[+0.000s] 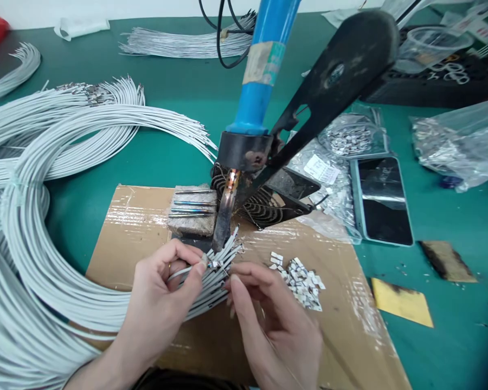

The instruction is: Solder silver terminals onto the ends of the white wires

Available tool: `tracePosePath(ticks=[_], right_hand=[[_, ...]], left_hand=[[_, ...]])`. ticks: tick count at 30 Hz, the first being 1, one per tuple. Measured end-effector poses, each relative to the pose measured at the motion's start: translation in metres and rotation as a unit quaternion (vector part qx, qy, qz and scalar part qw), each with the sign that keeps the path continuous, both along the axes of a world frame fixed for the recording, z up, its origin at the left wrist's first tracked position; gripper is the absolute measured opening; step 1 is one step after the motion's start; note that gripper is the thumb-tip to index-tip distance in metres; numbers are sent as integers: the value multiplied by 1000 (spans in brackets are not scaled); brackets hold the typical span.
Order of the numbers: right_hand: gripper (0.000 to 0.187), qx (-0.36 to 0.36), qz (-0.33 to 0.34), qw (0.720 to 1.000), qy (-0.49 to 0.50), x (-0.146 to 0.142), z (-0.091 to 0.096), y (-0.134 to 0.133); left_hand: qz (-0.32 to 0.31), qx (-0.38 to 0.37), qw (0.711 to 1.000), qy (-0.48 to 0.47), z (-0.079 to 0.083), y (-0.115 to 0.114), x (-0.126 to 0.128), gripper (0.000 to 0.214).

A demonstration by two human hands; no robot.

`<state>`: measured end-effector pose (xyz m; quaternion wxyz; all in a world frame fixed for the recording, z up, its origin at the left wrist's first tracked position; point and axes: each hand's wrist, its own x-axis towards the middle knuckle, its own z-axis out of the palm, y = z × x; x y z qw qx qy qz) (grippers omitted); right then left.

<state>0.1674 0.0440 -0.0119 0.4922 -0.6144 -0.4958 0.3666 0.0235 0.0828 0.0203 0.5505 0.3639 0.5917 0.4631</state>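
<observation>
Crinkled clear bag [474, 135] of silvery pieces [427, 142], left hand [162, 298] pinching slim white cable [178, 273] just below blue-handled soldering iron [261, 70], right hand [276, 319] curled beside it, cannot tell its grip, white bits [305, 284] heaped on brown cardboard [345, 325]

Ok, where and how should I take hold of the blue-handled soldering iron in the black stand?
Likely best around the straight round blue handle, well above the dark metal tip pointing down. Come from the near side: that face looks unobstructed, while the black stand arm flanks its right and a black cable loops at its left.
</observation>
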Motion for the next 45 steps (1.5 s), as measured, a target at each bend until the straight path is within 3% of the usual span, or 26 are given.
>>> tracePosePath(ticks=[6, 13, 32, 45], right_hand=[[19, 51, 13, 998, -23, 9, -1, 7], [23, -11, 11, 996, 84, 4, 11, 5], [23, -93, -5, 983, 158, 4, 21, 12], [23, -68, 8, 979, 190, 11, 19, 18]], left_hand=[[14, -8, 1000, 19, 2, 2, 2, 13], [19, -12, 1000, 15, 5, 7, 4, 14], [15, 18, 1000, 15, -4, 9, 6, 14], [11, -3, 1000, -17, 6, 13, 5, 14]])
